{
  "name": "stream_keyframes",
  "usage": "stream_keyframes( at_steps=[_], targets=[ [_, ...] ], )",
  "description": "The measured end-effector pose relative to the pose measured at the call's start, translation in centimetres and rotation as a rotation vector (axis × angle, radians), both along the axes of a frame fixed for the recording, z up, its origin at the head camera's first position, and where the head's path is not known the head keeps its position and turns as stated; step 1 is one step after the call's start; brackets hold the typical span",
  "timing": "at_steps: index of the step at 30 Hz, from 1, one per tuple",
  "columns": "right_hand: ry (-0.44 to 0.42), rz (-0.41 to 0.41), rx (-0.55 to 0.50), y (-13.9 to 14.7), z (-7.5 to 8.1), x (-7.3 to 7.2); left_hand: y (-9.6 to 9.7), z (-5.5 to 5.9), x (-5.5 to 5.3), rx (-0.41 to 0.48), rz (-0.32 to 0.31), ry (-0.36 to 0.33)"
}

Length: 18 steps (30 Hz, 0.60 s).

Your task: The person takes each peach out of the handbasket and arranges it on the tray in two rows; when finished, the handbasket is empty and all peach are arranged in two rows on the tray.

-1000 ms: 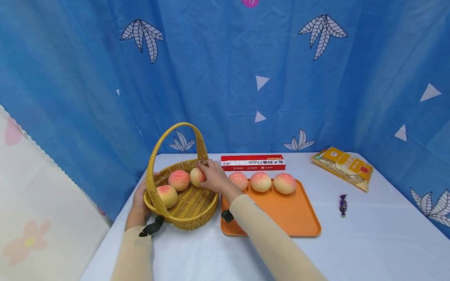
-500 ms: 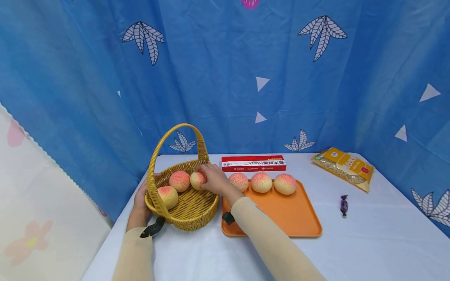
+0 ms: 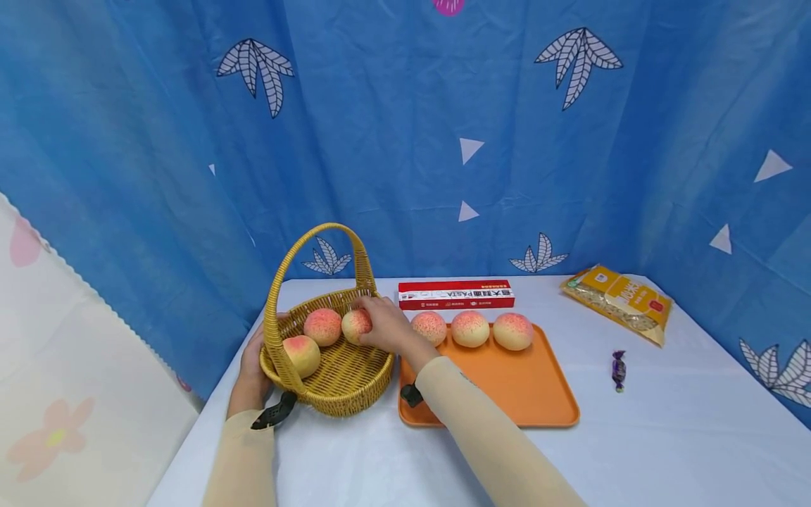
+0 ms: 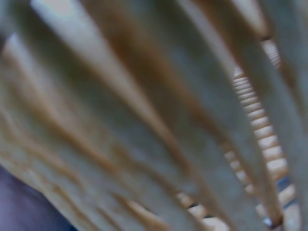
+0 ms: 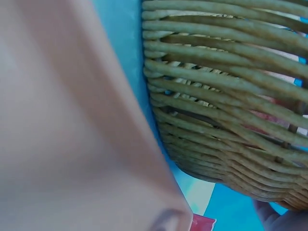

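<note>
Speckled red-and-cream round peach [image 3: 355, 327]: sits within the right grip [image 3: 388, 324], pinched by curled fingers, inside a golden woven arch-handled basket [image 3: 345, 403]. Cannot tell whether lifted or resting on the weave. Just left of that grip, in the same basket, a speckled pinkish-red round peach [image 3: 322, 327]; farther left and nearer the viewer, a smooth yellow red-topped peach [image 3: 301, 354]. Against the basket's outer left side, the left grip [image 3: 251, 355], touching the wicker; cannot tell how far closed, with fingers mostly hidden. Right of the right grip, partly beneath the forearm, a flat rectangular orange tray [image 3: 500, 394], with a row of three cream-and-pink peaches [image 3: 470, 328] along the far edge. Beyond and right of this grip, a long red-and-white pasta box [image 3: 456, 296]. Well right, a yellow printed plastic packet [image 3: 624, 299] and, nearer, a purple twist-wrapped candy [image 3: 618, 371]. Beneath everything, a white surface [image 3: 355, 465].
</note>
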State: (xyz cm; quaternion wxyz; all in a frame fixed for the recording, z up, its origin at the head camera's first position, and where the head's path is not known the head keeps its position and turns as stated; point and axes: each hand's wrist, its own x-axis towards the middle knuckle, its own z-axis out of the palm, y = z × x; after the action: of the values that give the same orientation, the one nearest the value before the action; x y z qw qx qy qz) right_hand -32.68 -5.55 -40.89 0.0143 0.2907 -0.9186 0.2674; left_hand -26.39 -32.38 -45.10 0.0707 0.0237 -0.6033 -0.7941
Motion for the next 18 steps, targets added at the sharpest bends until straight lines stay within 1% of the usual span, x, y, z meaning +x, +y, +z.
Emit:
stream_keyframes(
  at_steps=[5,7,10,15,17,18],
  targets=[
    [0.014,0.000,-0.024,0.1,-0.2,0.2,-0.1,-0.3,-0.3,0.014,0.005,-0.009],
    [0.041,0.003,-0.023,0.2,-0.3,0.2,-0.1,-0.3,-0.4,0.022,0.003,-0.011],
    [0.077,0.006,-0.032,0.3,-0.2,0.4,-0.2,-0.5,-0.4,0.020,-0.010,0.007],
    [0.096,0.010,-0.106,0.6,0.0,0.8,-0.3,-0.6,-0.3,0.019,-0.032,0.024],
    [0.101,0.021,-0.139,0.6,0.1,1.1,-0.4,-0.6,-0.3,0.025,-0.035,0.018],
    [0.103,0.029,-0.155,0.6,0.2,1.1,-0.5,-0.6,-0.3,0.027,-0.036,0.027]
  ],
)
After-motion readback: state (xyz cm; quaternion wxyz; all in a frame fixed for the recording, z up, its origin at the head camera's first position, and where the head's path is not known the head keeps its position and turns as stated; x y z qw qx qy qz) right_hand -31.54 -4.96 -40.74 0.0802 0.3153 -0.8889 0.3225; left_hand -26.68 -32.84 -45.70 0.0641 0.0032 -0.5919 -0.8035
